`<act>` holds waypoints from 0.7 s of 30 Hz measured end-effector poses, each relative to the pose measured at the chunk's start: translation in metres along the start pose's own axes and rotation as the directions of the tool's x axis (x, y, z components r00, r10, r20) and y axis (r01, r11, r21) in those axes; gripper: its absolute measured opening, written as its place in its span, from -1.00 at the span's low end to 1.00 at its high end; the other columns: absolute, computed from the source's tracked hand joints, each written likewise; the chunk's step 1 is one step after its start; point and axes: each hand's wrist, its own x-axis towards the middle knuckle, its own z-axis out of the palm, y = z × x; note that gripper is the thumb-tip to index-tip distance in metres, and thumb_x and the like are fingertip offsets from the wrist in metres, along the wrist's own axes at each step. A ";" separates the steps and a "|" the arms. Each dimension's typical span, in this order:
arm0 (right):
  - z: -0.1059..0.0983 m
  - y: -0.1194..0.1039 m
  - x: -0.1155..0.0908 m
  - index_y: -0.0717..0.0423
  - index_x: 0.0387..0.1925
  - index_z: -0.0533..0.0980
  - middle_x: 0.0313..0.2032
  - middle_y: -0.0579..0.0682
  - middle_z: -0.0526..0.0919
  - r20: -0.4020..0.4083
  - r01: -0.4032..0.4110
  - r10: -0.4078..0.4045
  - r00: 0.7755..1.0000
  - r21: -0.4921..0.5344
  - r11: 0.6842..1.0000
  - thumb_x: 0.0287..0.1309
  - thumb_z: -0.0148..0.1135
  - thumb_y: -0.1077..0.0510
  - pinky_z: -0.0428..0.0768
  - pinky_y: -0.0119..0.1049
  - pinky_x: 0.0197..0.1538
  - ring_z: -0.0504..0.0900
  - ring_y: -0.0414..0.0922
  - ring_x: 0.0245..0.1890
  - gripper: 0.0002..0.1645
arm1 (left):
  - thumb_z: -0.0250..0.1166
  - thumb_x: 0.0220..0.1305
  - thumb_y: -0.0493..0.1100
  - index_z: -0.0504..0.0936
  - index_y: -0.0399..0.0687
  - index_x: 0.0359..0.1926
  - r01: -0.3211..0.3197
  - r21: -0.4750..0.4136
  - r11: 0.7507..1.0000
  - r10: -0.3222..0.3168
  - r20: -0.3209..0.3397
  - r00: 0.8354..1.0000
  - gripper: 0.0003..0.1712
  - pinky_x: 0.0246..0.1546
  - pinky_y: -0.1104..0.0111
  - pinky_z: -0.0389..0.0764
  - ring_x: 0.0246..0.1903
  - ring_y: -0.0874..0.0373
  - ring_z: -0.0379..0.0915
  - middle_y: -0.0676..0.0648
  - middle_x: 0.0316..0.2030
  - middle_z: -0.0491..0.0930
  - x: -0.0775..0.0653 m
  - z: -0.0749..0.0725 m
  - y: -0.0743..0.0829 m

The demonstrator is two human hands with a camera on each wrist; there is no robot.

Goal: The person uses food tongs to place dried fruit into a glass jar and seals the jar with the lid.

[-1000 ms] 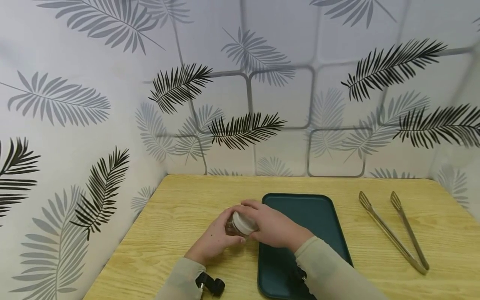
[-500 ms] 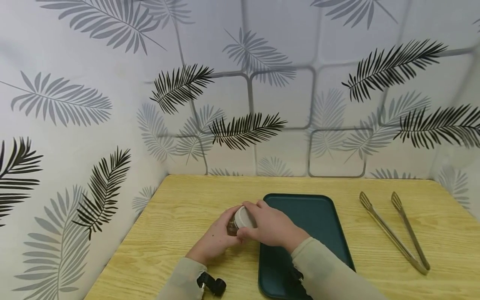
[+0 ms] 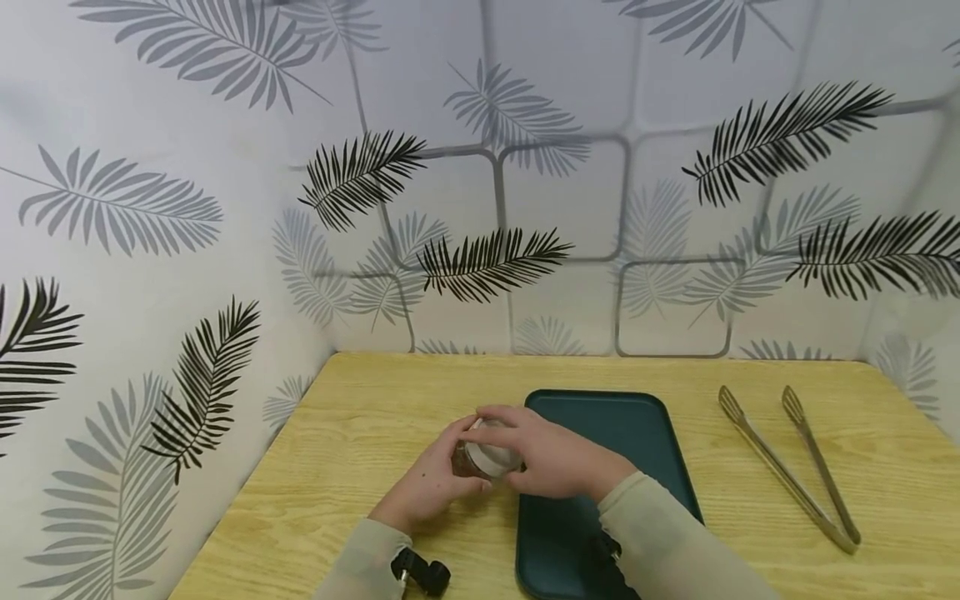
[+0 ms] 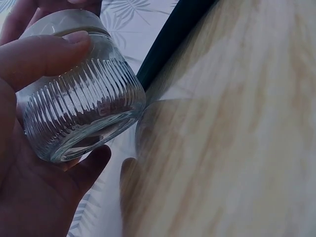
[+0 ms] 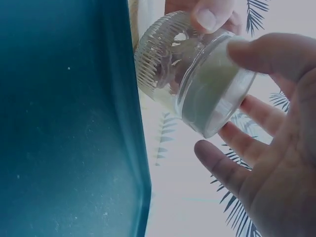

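Observation:
A small ribbed glass jar with a whitish lid is tilted, its lid toward the right, just left of the dark tray in the head view. My left hand grips the glass body, thumb lying along it near the lid. From the right, my right hand holds the lid, thumb on one side and some fingers on the other; in the right wrist view one finger is spread away from it. The jar's clear base shows in the left wrist view. Its contents are hard to make out.
A dark teal tray lies on the wooden table, partly under my right forearm. Farther right rests a pair of metal tongs, arms spread. A patterned wall stands behind the table.
Over the last second my right hand has turned about the lid, its fingers and thumb shifting position. My left hand and the jar have stayed in nearly the same place.

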 end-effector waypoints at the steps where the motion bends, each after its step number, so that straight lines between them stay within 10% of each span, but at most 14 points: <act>1: 0.000 0.000 0.000 -0.27 0.49 0.32 0.50 0.04 0.18 0.000 0.011 -0.011 1.000 -0.013 1.000 0.17 0.27 0.31 0.47 0.01 0.21 0.18 0.07 0.46 -0.12 | 0.51 0.16 -0.04 0.05 0.18 0.59 0.004 -0.003 1.000 -0.004 0.001 1.000 0.10 0.23 0.04 0.34 0.16 0.08 0.40 0.03 0.39 0.29 0.000 0.000 0.000; 21: 0.012 -0.004 0.007 -0.26 0.50 0.30 0.00 0.02 0.52 -0.084 -0.261 0.257 0.963 -0.031 0.965 0.38 0.13 -0.34 0.52 -0.15 -0.29 0.49 -0.15 -0.29 -0.25 | 0.48 0.17 -0.05 0.07 0.20 0.59 -0.003 0.037 0.999 0.003 -0.006 1.000 0.07 0.19 0.05 0.38 0.19 0.06 0.34 0.08 0.38 0.26 -0.001 0.001 0.001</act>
